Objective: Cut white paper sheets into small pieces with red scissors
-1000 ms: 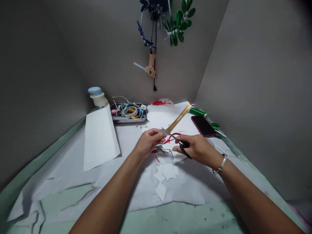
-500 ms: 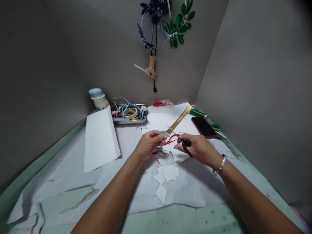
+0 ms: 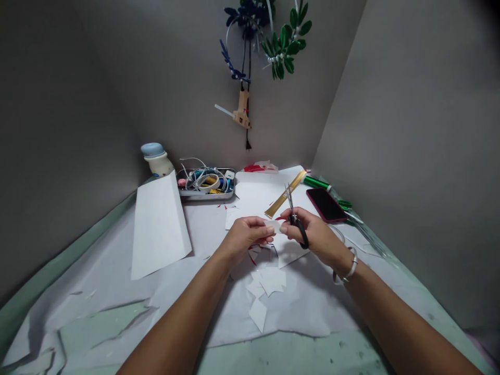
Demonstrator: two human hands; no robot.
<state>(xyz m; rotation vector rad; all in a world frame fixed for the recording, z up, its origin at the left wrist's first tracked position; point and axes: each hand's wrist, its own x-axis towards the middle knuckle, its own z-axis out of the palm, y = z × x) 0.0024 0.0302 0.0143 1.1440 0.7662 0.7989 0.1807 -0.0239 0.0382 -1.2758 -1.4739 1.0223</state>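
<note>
Between thumb and fingers, my left hand (image 3: 250, 233) pinches a small white paper piece (image 3: 272, 225). My right hand (image 3: 315, 232) has black-handled scissors (image 3: 297, 225) in its grip, the blades pointing up and away from the paper. The right fingertips touch or nearly touch the right edge of that piece. Below the hands lie several white paper cutouts (image 3: 269, 280) and some red scraps (image 3: 253, 255). Just beyond the hands rests a gold strip (image 3: 285, 194) on a larger white sheet (image 3: 253, 186).
A folded white sheet (image 3: 158, 229) stands at the left by a jar (image 3: 156, 160). Behind is a metal tray (image 3: 207, 196) of cords and tape. A phone (image 3: 326, 204) and a green roll (image 3: 316, 182) lie right. A glue gun (image 3: 242, 110) and leafy wreaths (image 3: 287, 44) hang on the wall.
The scissors have swung from pointing left across the paper to pointing upward. My right fingers have come to the paper's right edge, and the paper has shifted slightly lower.
</note>
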